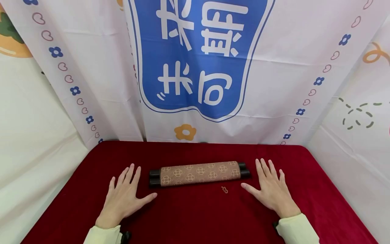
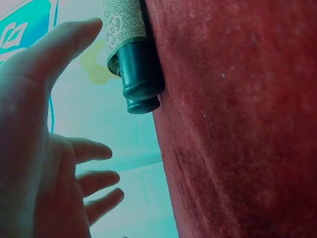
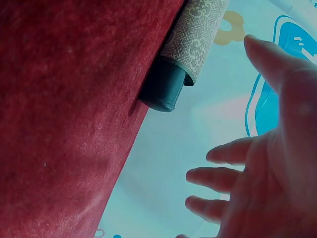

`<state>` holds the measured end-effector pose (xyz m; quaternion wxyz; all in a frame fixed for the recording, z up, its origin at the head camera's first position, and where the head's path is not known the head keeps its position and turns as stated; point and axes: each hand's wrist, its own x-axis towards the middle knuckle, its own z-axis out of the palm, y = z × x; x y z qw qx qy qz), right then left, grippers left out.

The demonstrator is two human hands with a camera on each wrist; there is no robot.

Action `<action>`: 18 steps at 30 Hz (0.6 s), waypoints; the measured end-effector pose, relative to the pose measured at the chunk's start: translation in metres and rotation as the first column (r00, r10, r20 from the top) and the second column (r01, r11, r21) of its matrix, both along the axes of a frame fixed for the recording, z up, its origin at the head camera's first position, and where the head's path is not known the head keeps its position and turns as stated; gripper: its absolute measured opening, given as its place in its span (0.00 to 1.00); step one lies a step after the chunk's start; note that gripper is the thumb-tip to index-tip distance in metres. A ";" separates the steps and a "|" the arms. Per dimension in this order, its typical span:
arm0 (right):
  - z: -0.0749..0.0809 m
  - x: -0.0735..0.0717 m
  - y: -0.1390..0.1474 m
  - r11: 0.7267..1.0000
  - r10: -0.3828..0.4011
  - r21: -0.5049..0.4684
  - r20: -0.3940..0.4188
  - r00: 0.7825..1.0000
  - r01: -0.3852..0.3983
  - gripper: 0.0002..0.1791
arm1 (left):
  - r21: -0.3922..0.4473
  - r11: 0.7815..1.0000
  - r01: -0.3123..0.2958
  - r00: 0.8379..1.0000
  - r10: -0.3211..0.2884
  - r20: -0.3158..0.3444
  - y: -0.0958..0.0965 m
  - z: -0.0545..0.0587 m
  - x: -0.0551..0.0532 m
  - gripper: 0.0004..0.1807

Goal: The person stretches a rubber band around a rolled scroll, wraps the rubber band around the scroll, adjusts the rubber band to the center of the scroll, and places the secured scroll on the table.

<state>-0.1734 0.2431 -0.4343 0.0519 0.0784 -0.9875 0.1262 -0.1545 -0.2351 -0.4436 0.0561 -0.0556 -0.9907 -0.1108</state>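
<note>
A rolled-up scroll point(image 1: 200, 173) in brown patterned fabric, with dark roller knobs at both ends, lies across the red cloth in the head view. My left hand point(image 1: 122, 196) is spread out to the left of it, thumb pointing at the near left knob but apart from it. On the other side my right hand point(image 1: 272, 190) is also spread, its thumb just short of the right end. Neither hand holds anything. Each wrist view shows one end of the scroll, with dark knobs point(image 2: 141, 72) in the left and a dark knob point(image 3: 162, 85) in the right.
A small brown cord or clasp point(image 1: 224, 189) lies in front of the scroll, right of its middle. The red-covered table point(image 1: 195, 217) has rounded far corners. White printed curtains point(image 1: 274, 84) with a blue sign enclose the back and both sides.
</note>
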 end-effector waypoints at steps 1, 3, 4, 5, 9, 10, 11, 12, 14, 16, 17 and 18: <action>0.000 0.000 0.000 1.000 0.003 0.002 -0.006 1.000 -0.003 0.59 | -0.003 1.000 0.002 1.000 -0.002 -0.009 0.000 0.001 0.000 0.65; 0.000 0.000 0.000 1.000 0.008 0.007 -0.017 1.000 -0.008 0.57 | -0.013 1.000 0.008 0.999 -0.008 -0.043 0.001 0.002 0.000 0.62; 0.000 0.000 -0.001 1.000 0.011 0.009 -0.024 1.000 -0.010 0.56 | -0.014 1.000 0.012 0.998 -0.012 -0.060 0.001 0.003 0.000 0.60; 0.001 0.000 -0.001 1.000 0.013 0.013 -0.033 0.999 -0.013 0.55 | -0.015 1.000 0.018 0.996 -0.019 -0.082 0.002 0.003 0.000 0.59; 0.002 0.001 -0.001 1.000 0.030 0.009 -0.077 0.997 -0.030 0.50 | -0.009 0.999 0.042 0.987 -0.043 -0.157 0.004 0.006 -0.001 0.50; 0.002 0.001 -0.001 0.999 0.036 0.006 -0.090 0.995 -0.036 0.49 | -0.006 0.999 0.045 0.984 -0.045 -0.171 0.004 0.007 -0.001 0.48; 0.002 0.001 -0.002 0.999 0.042 0.002 -0.106 0.994 -0.042 0.47 | -0.004 0.999 0.049 0.981 -0.049 -0.187 0.005 0.007 0.000 0.46; 0.003 0.001 -0.002 0.999 0.047 -0.002 -0.121 0.992 -0.048 0.46 | 0.000 0.999 0.049 0.979 -0.048 -0.197 0.006 0.008 0.000 0.44; 0.003 0.001 -0.003 0.998 0.054 -0.011 -0.150 0.987 -0.056 0.42 | 0.013 0.999 0.049 0.977 -0.045 -0.210 0.007 0.009 0.000 0.41; 0.004 0.002 -0.004 0.998 0.056 -0.022 -0.168 0.984 -0.060 0.39 | 0.029 0.998 0.047 0.976 -0.040 -0.212 0.009 0.010 0.001 0.39; 0.004 0.002 -0.005 0.998 0.055 -0.027 -0.175 0.983 -0.061 0.37 | 0.038 0.998 0.048 0.976 -0.039 -0.214 0.011 0.010 0.001 0.38; 0.004 0.002 -0.006 0.997 0.054 -0.035 -0.178 0.982 -0.062 0.36 | 0.049 0.998 0.047 0.976 -0.035 -0.214 0.012 0.011 0.002 0.37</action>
